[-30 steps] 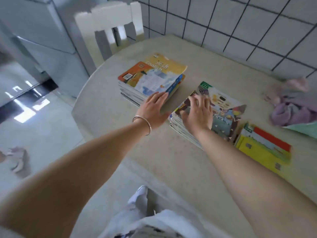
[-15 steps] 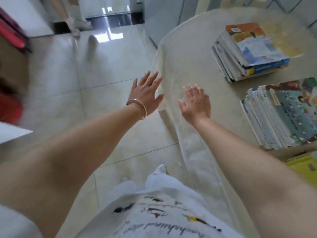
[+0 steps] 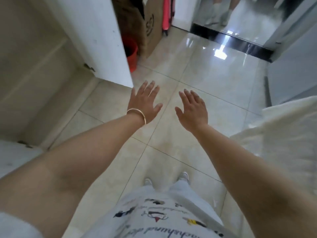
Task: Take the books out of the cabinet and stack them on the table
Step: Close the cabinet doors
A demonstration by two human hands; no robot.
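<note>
The white cabinet door [image 3: 109, 40] is standing open beyond the left hand [image 3: 144, 103], and the cloth-covered surface [image 3: 283, 134] is lying right of the right hand [image 3: 192, 110]. Both hands are hovering apart, fingers spread, holding nothing, likely heading for more books; none are showing.

Both hands have left the 2 book stacks: the left hand [image 3: 145, 103] and right hand [image 3: 193, 111] now hang flat and empty over the floor [image 3: 214, 79]. The books are out of view; only the counter [image 3: 281, 134] edge shows at right.
</note>
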